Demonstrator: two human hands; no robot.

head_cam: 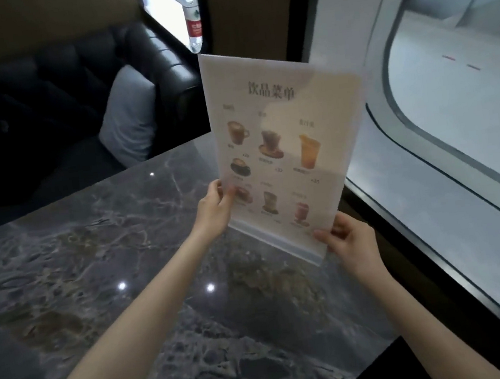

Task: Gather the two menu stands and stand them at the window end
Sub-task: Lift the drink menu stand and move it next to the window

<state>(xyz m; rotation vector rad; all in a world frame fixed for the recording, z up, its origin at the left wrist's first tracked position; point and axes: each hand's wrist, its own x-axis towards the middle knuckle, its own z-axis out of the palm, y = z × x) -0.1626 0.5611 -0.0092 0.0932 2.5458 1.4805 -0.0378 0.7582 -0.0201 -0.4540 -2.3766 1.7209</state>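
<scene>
The menu stand (281, 150) is upright at the window side of the marble worktop (101, 270), its clear base (280, 242) low over the stone or resting on it — I cannot tell which. Each hand pinches a lower edge: the left hand (213, 212) on the left edge, the right hand (351, 240) at the bottom right corner, so both grips are closed on the sheet. That likely keeps the tall panel square for setting down. Only one stand is plainly visible. The window (439, 103) lies just beside it.
</scene>
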